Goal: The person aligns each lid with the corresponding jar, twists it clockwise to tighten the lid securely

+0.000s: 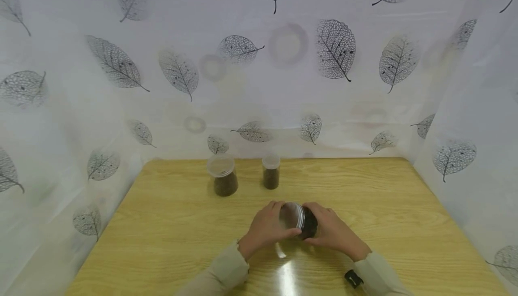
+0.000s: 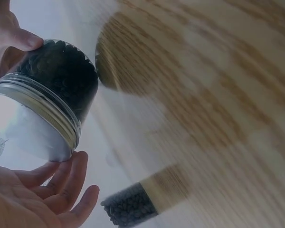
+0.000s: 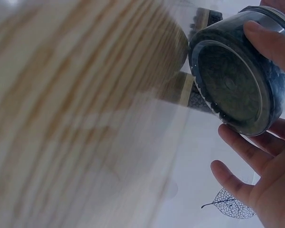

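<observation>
A clear jar [image 1: 310, 224] of dark pellet-like pieces is held tilted on its side, just above the wooden table. Its clear lid end [image 1: 290, 215], with a ridged silvery-looking rim, faces left. My left hand [image 1: 265, 229] grips that lid end between thumb and fingers. Around the dark-filled body, near the base, my right hand [image 1: 335, 232] has its thumb and fingers. The right wrist view shows the round jar bottom [image 3: 230, 85] with the right thumb [image 3: 268, 45] on its side. In the left wrist view, left fingertips [image 2: 78, 164] touch the lid.
Toward the back of the table [image 1: 170, 224] stand two lidded jars with dark contents, a wider jar [image 1: 225, 183] and a slimmer jar [image 1: 271, 177]. A small black object [image 1: 354, 279] lies by the right sleeve. Leaf-printed sheeting [image 1: 259, 93] surrounds the table's back and sides.
</observation>
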The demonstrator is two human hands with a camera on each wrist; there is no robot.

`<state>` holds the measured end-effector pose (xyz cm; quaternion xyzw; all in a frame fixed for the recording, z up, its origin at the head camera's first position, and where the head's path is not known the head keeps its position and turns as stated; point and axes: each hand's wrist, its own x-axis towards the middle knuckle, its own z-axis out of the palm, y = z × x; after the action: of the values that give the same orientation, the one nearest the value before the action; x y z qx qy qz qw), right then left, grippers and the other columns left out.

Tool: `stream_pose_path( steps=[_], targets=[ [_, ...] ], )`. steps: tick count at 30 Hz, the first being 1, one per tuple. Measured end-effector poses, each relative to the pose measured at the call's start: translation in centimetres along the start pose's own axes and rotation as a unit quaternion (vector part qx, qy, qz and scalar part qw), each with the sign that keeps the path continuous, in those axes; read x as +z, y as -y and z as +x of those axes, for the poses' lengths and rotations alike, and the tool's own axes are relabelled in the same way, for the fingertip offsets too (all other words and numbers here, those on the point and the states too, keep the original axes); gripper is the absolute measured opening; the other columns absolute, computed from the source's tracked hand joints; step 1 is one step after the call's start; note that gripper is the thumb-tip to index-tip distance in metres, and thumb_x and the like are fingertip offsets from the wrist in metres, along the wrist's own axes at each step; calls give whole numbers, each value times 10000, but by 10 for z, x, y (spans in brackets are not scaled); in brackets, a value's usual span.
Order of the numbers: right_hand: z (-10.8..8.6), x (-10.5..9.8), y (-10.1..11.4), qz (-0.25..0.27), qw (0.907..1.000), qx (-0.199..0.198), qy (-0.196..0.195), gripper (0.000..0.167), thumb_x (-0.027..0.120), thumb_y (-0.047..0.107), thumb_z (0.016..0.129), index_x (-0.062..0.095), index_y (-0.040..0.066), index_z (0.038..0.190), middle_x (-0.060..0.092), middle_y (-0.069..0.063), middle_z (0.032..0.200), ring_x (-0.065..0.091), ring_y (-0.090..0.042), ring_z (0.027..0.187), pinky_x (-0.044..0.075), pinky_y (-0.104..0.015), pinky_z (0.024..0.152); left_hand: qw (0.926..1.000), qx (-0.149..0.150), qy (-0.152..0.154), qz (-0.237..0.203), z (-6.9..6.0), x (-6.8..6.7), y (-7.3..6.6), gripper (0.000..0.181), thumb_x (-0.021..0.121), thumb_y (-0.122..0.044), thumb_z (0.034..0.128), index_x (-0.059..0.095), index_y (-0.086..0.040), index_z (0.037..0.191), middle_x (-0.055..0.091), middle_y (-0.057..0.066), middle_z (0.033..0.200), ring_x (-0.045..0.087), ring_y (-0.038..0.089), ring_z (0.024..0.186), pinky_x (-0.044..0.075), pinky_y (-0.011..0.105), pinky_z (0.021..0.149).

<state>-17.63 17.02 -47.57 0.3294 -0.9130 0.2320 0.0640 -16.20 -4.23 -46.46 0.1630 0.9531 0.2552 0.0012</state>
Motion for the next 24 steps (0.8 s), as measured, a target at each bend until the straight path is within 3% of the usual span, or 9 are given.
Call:
stream_pose_path(
  steps=[5,12,24],
  targets=[
    [0,0,-1,46,10000,29,-2,867,879,317,572,452,51,1278,593,-93,1213,586,-247,1089,491,-460,852,9996,263,-24,40,2,-2,3,856,704,-622,699,469,-94,1330,568,64,1229,589,216,1067,521,366,874],
    [0,-1,0,71,10000,-14,-15,871,883,319,565,455,50,1274,593,-96,1206,587,-255,1084,495,-473,850,9950,955,-144,267,5,-4,9,881,782,-545,654,445,-123,1349,543,25,1248,571,179,1078,507,326,903],
    [0,1,0,-10,9997,-170,-180,874,897,292,546,469,33,1263,599,-92,1195,596,-253,1060,503,-474,819,9871,1583,-115,184,10,-3,18,912,831,-470,628,413,-143,1370,520,-4,1269,546,161,1132,488,336,950]
  ],
)
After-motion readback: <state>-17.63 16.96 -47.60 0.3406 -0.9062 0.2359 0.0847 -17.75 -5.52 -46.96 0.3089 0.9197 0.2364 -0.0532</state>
